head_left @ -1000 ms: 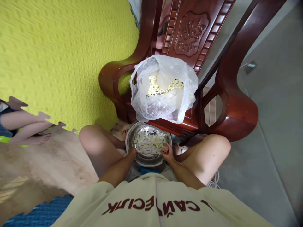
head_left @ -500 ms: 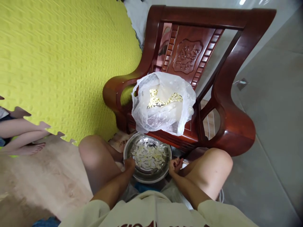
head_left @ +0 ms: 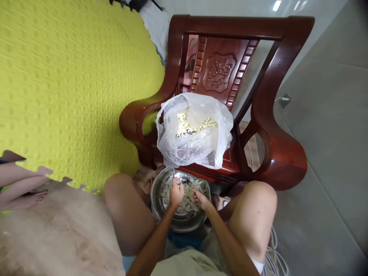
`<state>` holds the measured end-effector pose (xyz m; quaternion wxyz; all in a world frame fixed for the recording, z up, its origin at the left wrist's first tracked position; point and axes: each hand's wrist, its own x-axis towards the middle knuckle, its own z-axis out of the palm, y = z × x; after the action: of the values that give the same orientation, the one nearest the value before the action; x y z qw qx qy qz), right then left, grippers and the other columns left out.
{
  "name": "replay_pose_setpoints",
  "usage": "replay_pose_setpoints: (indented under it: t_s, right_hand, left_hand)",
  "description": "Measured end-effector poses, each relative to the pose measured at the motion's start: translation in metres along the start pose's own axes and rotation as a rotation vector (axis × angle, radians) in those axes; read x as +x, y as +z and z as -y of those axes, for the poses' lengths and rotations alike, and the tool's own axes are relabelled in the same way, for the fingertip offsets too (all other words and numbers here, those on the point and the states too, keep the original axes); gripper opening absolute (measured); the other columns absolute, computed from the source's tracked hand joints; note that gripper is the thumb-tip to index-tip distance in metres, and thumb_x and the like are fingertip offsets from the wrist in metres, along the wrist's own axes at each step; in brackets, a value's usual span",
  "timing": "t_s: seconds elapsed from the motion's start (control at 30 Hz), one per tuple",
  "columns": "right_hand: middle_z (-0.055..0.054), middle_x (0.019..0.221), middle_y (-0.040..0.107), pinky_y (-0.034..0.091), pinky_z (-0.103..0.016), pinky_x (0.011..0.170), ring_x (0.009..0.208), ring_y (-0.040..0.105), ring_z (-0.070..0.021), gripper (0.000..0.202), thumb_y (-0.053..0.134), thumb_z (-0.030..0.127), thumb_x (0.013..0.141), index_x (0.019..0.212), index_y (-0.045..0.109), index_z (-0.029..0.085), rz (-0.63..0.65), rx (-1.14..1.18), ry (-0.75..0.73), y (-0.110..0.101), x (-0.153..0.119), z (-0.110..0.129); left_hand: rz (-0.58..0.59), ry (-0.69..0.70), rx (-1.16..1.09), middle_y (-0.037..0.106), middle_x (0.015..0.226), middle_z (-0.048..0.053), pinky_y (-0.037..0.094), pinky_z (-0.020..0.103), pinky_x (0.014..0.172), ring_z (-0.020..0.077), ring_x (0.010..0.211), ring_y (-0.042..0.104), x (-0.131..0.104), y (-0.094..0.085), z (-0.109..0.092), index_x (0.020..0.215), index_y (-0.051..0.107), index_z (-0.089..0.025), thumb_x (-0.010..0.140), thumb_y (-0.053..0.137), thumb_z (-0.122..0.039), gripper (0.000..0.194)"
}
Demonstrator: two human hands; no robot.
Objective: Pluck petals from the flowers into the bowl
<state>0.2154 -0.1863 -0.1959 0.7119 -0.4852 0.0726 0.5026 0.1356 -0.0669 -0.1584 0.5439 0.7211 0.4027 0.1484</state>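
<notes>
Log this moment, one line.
left hand over basin | right hand over basin | basin holds pale pieces | open plastic bag on chair | grips unclear

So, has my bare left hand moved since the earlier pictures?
Yes. Against the reddish wooden chair, your left hand has moved rightward and closer, from the left rim of the round silver metal bowl to over its pale slivers.

single head-worn view, facing forward and down from above and behind the fingers [head_left: 176, 186], fairly near, wide enough for the wooden chair [head_left: 283, 157] beyond them, yellow mat [head_left: 74, 88] to their left
</notes>
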Motion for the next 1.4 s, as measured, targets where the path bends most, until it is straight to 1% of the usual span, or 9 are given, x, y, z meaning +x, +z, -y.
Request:
replay_pose_setpoints:
  t_s: [0.13,0.2,0.33,0.47,0.63,0.8,1.0,1.23,1.4]
  right_hand:
    - [-0.005,0.075,0.064,0.051,-0.028,0.060,0.062,0.060,-0.0142,0.056,0.039,0.062,0.092,0.086,0.065,0.013,0.007,-0.157,-0.124,0.045,-0.019,0.029]
    - [-0.006,0.077,0.066,0.050,-0.030,0.065,0.068,0.062,-0.0177,0.058,0.047,0.069,0.083,0.084,0.068,0.015,0.054,-0.235,-0.227,0.063,-0.033,0.050]
    - [-0.002,0.073,0.065,0.045,-0.028,0.071,0.072,0.059,-0.0178,0.036,0.075,0.050,0.070,0.082,0.070,0.017,0.136,-0.401,-0.466,0.091,-0.060,0.097]
    - [0.000,0.071,0.063,0.040,-0.026,0.070,0.069,0.055,-0.0149,0.020,0.073,0.035,0.074,0.078,0.069,0.016,0.205,-0.492,-0.619,0.108,-0.078,0.130]
    - [0.004,0.060,0.048,0.033,-0.022,0.053,0.055,0.043,-0.0098,0.013,0.062,0.025,0.077,0.068,0.059,0.017,0.268,-0.556,-0.698,0.125,-0.077,0.171]
    - [0.004,0.064,0.049,0.032,-0.021,0.046,0.051,0.042,-0.0094,0.011,0.059,0.030,0.082,0.080,0.058,0.019,0.353,-0.650,-0.723,0.140,-0.062,0.227]
    - [0.004,0.062,0.046,0.034,-0.023,0.055,0.058,0.043,-0.0100,0.031,0.057,0.040,0.090,0.068,0.052,0.018,0.441,-0.856,-0.682,0.118,-0.043,0.244]
    - [0.001,0.067,0.054,0.036,-0.024,0.056,0.061,0.047,-0.0114,0.032,0.059,0.046,0.087,0.080,0.063,0.016,0.310,-0.727,-0.671,0.124,-0.029,0.222]
    - [0.000,0.068,0.055,0.041,-0.025,0.060,0.064,0.053,-0.0137,0.028,0.054,0.041,0.091,0.081,0.062,0.017,0.244,-0.731,-0.735,0.129,-0.020,0.211]
  left_hand:
    - [0.043,0.123,-0.122,0.062,0.089,0.003,0.050,0.030,0.072,0.0162,0.078,0.061,-0.003,-0.004,-0.041,0.109,0.050,-0.018,0.090,0.040,-0.018,0.021]
    - [0.113,0.171,-0.176,0.061,0.082,0.000,0.048,0.027,0.066,0.0156,0.071,0.060,-0.005,-0.015,-0.060,0.107,0.049,-0.021,0.087,0.039,-0.019,0.022]
    - [0.305,0.233,-0.235,0.052,0.060,-0.006,0.046,0.026,0.061,0.0149,0.059,0.056,-0.004,-0.043,-0.096,0.110,0.049,-0.023,0.085,0.042,-0.024,0.026]
    - [0.478,0.259,-0.239,0.062,0.072,-0.001,0.049,0.029,0.068,0.0167,0.069,0.061,-0.001,-0.071,-0.129,0.111,0.050,-0.018,0.087,0.042,-0.033,0.029]
    - [0.722,0.340,-0.121,0.069,0.077,0.006,0.047,0.028,0.068,0.0192,0.073,0.063,0.015,-0.101,-0.182,0.081,0.065,-0.013,0.085,0.055,-0.042,0.030]
    - [0.674,0.546,0.096,0.063,0.069,-0.001,0.040,0.024,0.064,0.0150,0.067,0.056,0.047,-0.104,-0.227,0.074,0.063,-0.016,0.082,0.061,-0.036,0.021]
    - [0.665,0.351,-0.067,0.053,0.062,-0.003,0.035,0.023,0.056,0.0116,0.058,0.049,0.065,-0.083,-0.206,0.074,0.057,-0.015,0.082,0.059,-0.036,0.022]
    - [0.753,0.265,-0.062,0.060,0.069,0.001,0.040,0.024,0.063,0.0138,0.066,0.053,0.068,-0.097,-0.198,0.083,0.064,-0.014,0.086,0.055,-0.039,0.027]
    - [0.574,0.237,-0.080,0.064,0.075,0.004,0.039,0.024,0.062,0.0156,0.069,0.053,0.070,-0.095,-0.194,0.082,0.070,-0.012,0.079,0.063,-0.040,0.030]
